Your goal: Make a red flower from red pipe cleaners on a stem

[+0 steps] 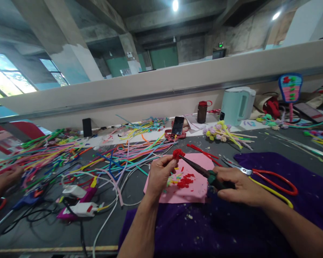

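At the far left edge another person's hand (1, 182) rests among loose coloured pipe cleaners (70, 154), well left of the pink sheet (193, 188) that lies mid-table. Between that hand and the sheet lie white and magenta glue guns (79, 204) with tangled cables. Just over the sheet's left edge, the person's left hand (160, 173) is raised, fingers closed in a pinch on a small red fuzzy ball (178, 153) of twisted pipe cleaner. Long-nose pliers (197, 170) reach across the sheet with their tip at the ball; the right hand (238, 186), just right of the sheet, has its fingers wrapped round the dark green handles. Red trimmings (185, 181) and small coloured bits lie on the sheet, so the ball looks formed and partly trimmed, with shaping seemingly under way. Right of the sheet, red-handled scissors (261, 175) lie on purple cloth (307, 193). Beyond the sheet sit finished pastel flower stems (226, 134)
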{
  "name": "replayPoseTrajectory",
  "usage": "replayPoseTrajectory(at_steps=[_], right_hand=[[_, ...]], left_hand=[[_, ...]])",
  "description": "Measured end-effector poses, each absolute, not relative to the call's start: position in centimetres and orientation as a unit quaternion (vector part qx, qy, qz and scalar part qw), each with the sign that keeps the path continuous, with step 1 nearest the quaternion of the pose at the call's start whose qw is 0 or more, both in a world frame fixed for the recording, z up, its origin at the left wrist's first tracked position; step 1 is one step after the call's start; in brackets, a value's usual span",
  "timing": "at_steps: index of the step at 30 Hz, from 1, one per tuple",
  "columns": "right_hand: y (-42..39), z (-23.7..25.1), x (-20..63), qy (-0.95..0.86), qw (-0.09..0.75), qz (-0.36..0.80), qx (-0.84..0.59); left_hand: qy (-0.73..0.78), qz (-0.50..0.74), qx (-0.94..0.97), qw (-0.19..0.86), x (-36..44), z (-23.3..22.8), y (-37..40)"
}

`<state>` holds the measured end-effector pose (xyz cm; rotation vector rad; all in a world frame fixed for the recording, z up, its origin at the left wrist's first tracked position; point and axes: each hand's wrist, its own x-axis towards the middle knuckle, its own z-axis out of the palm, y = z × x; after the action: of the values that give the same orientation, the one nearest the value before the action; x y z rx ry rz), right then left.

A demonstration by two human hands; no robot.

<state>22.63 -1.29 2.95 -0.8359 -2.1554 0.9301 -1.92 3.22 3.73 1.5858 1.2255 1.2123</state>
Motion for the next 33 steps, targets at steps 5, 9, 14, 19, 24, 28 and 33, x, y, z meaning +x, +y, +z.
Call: replayPoseTrajectory(at_steps=[5, 9, 14, 19, 24, 28, 33], right_hand=[[-0.97, 2.52, 22.83, -0.779, 0.313, 0.457, -0.295], [-0.72, 2.20, 22.90, -0.758, 0.317, 0.496, -0.280], [-0.66, 2.31, 23.08, -0.776, 0.344, 0.451, -0.275], [-0.81, 2.58, 23.22, -0.793, 0.353, 0.406, -0.285], [-1.23, 2.90, 22.77, -0.810, 0.346, 0.361, -0.305], [-1.38, 3.03, 22.55, -0.826, 0.335, 0.319, -0.323], [-1.44, 2.98, 22.49, -0.834, 0.332, 0.296, -0.327]], left_hand=[[0.480, 0.480, 0.624, 0.387, -1.91, 3.91, 3.11], [0.475, 0.483, 0.621, 0.393, -1.98, 3.83, 3.06], [0.476, 0.485, 0.593, 0.432, -1.97, 3.97, 2.97], [0.461, 0.473, 0.587, 0.467, -1.95, 4.20, 2.84], [0.470, 0.473, 0.609, 0.430, -1.80, 4.24, 2.84], [0.474, 0.469, 0.625, 0.407, -1.78, 4.15, 2.89], [0.475, 0.461, 0.637, 0.395, -1.95, 3.87, 3.05]])
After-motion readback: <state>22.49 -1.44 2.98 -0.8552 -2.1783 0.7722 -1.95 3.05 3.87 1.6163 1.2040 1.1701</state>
